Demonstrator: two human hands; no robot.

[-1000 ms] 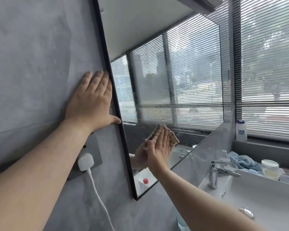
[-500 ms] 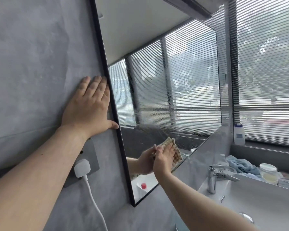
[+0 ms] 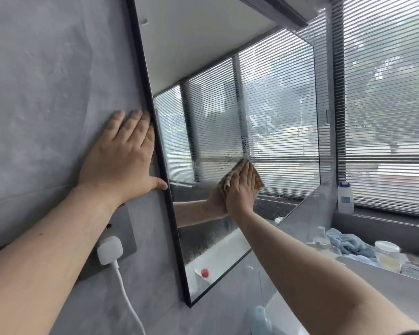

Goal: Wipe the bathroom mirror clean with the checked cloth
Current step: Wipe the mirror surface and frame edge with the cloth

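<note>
My left hand (image 3: pixel 121 155) lies flat on the grey wall (image 3: pixel 46 93), fingers straight, thumb tip touching the black frame of the mirror (image 3: pixel 276 105). At four o'clock from it, my right hand (image 3: pixel 241 189) presses the checked cloth (image 3: pixel 232 172) against the glass with straight fingers; cloth edges show past the fingertips at twelve o'clock. The lower glass looks speckled, perhaps with droplets. A white plug (image 3: pixel 109 249) sits at six o'clock from the left hand.
</note>
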